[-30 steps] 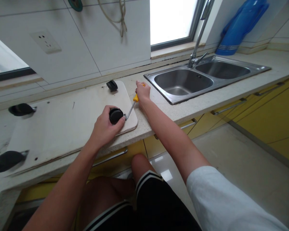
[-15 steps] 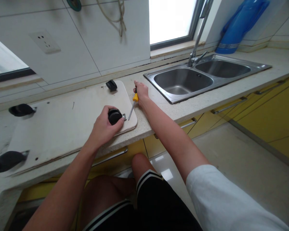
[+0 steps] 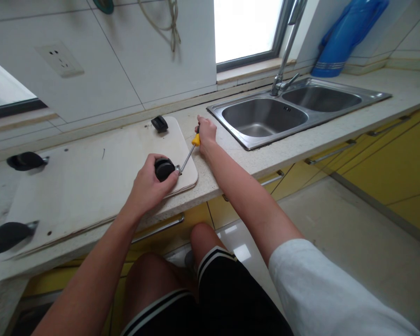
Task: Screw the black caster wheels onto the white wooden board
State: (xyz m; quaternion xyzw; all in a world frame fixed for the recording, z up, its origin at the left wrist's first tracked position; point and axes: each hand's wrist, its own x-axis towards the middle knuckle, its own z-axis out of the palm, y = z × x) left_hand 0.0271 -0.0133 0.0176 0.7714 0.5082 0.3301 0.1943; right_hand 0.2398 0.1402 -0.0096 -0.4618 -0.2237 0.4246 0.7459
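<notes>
My left hand (image 3: 150, 178) is closed around a black caster wheel (image 3: 164, 169) near the front right corner of a white board (image 3: 91, 186). In my right hand (image 3: 206, 129) is a screwdriver (image 3: 196, 139) with a yellow and black handle. Its metal shaft slants down to the left, and the tip meets the caster's metal plate by my left thumb. Another black caster (image 3: 159, 123) sits at the board's back right. Two more casters, one at the back left (image 3: 26, 161) and one at the front left (image 3: 10, 237), stand at the board's far end.
Right of the board, a double steel sink (image 3: 227, 125) with a tall faucet (image 3: 282, 79) is set in the stone counter (image 3: 231, 163). A blue object (image 3: 346, 42) leans in the corner. Yellow cabinets with metal handles run below.
The screwdriver's tip has moved left and up from the board onto the caster's plate, its shaft tilting more. The left hand keeps its hold. The whole view has shifted slightly.
</notes>
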